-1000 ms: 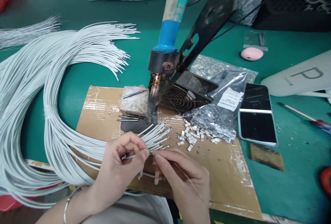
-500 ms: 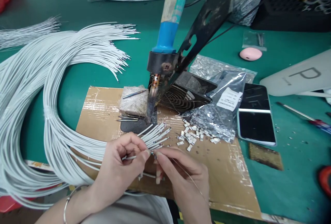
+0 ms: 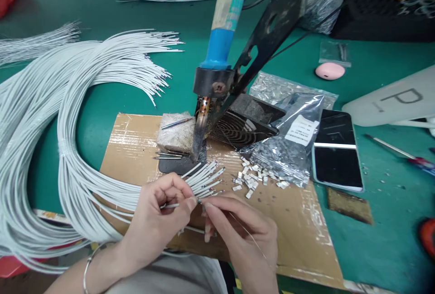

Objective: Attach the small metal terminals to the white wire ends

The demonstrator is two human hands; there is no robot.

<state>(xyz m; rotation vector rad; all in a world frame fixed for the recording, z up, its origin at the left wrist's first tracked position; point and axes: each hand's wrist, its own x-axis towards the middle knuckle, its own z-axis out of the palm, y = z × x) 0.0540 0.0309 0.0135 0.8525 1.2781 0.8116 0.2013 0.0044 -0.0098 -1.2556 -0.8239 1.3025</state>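
Note:
Above the cardboard, my left hand (image 3: 163,221) is closed in a pinch on a white cable (image 3: 172,205), near the cable's end. My right hand (image 3: 246,235) meets it fingertip to fingertip and pinches a thin wire (image 3: 253,239) that trails back across the palm. What lies between the fingertips is too small to make out. Just beyond the hands, the loose ends of a white cable bundle (image 3: 115,190) fan out. A blue-handled soldering iron (image 3: 222,36) points down in a stand, its tip close above the cable ends.
Small metal tabs (image 3: 250,177) lie scattered on the cardboard sheet (image 3: 295,230). Behind them are a plastic bag (image 3: 282,149) of parts and a black round-grilled fan (image 3: 238,128). A phone (image 3: 336,153), a screwdriver (image 3: 394,148) and a white bottle (image 3: 390,99) lie right.
My right hand has shifted slightly to the right, its fingertips still against those of my left hand. The left hand has hardly moved.

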